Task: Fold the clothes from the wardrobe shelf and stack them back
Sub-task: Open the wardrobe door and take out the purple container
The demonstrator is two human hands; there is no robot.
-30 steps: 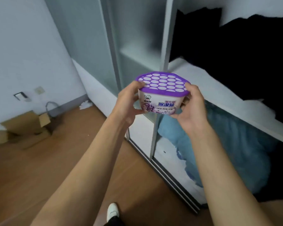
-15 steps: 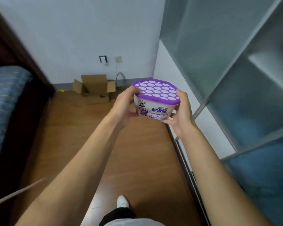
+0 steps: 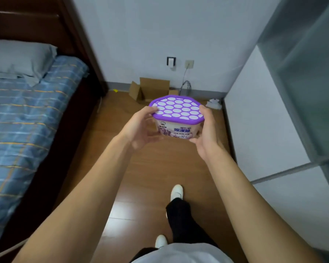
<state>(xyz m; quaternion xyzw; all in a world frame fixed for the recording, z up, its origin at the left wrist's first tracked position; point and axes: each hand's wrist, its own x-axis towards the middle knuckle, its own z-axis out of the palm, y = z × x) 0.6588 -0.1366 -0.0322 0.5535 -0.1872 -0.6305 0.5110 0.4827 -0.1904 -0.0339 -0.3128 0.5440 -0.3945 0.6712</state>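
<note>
Container [image 3: 177, 118] held above the floor [image 3: 150, 168] at centre, between the left hand [image 3: 139, 130] on its left side and the right hand [image 3: 207, 137] on its right side, both touching it. Bed [image 3: 27, 120] along the left, with a pillow [image 3: 17, 57] on its far end and the headboard [image 3: 36, 21] behind that. Cardboard box [image 3: 150, 90] on the floor against the far wall [image 3: 160, 35], beyond the container; two wall sockets [image 3: 189, 63] above it, a cable [image 3: 184, 84] hanging down just right of the box. Wardrobe [image 3: 292, 92] along the right. Two feet [image 3: 176, 192] on the floor near the viewer, one farther than the other
</note>
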